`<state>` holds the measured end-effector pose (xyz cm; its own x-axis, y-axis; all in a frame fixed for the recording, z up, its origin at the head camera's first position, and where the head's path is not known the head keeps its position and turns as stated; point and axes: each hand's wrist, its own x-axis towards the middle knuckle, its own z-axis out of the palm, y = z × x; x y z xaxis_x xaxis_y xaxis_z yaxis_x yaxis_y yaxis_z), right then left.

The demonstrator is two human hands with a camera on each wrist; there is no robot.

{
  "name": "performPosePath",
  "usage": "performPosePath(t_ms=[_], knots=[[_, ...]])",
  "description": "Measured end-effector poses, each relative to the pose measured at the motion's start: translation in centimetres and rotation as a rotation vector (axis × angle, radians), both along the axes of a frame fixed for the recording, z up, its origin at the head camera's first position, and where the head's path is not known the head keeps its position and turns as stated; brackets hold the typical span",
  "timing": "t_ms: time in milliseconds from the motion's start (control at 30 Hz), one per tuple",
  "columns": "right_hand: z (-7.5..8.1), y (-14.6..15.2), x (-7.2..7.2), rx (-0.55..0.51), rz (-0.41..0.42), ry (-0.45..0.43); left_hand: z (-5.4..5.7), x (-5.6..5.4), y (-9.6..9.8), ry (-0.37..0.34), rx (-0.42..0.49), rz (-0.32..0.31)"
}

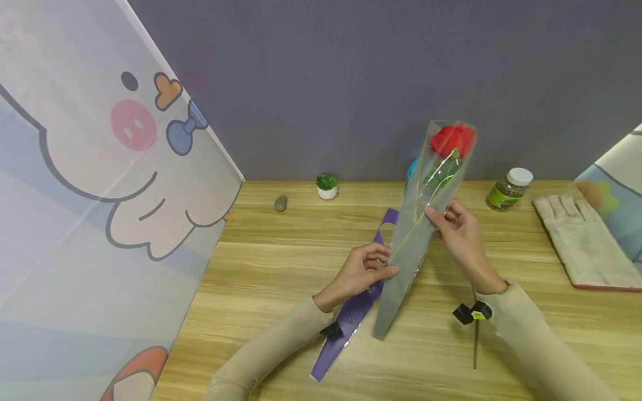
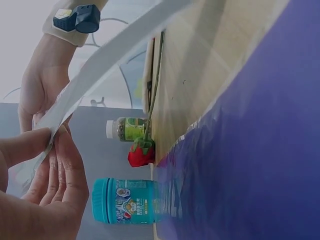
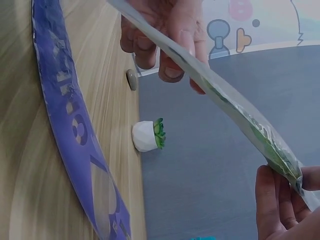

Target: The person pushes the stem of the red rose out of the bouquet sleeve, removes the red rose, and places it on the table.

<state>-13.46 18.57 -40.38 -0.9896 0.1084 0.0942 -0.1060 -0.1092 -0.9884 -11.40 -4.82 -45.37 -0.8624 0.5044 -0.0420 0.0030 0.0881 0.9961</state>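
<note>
A long tapered flower sleeve (image 1: 406, 267), grey below and clear above, is held aslant over the table, with a red rose (image 1: 453, 140) and green leaves showing through it. My left hand (image 1: 363, 270) pinches its lower left edge between thumb and fingers. Higher up, my right hand (image 1: 458, 231) pinches its right edge. A purple sleeve (image 1: 358, 306) with cut-outs lies on the table, partly behind my left hand. In the left wrist view, another red rose (image 2: 141, 152) lies on the table; only its stem (image 1: 475, 345) shows below my right wrist in the head view.
Along the table's back stand a small potted plant (image 1: 327, 186), a teal jar (image 2: 127, 201) largely hidden in the head view, and a white-lidded jar (image 1: 509, 189). A grey stone (image 1: 281, 203) lies at left, beige gloves (image 1: 587, 242) at right. A grey wall rises behind.
</note>
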Motion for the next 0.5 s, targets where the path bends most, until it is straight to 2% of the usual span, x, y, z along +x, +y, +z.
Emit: performPosePath(t_ms=[167, 500], knots=[[0.23, 0.15, -0.05, 0.016, -0.010, -0.014, 0.01, -0.04, 0.09, -0.004, 0.010, 0.007], [0.78, 0.60, -0.80, -0.048, -0.059, -0.006, -0.26, 0.17, 0.10, -0.013, -0.008, 0.015]])
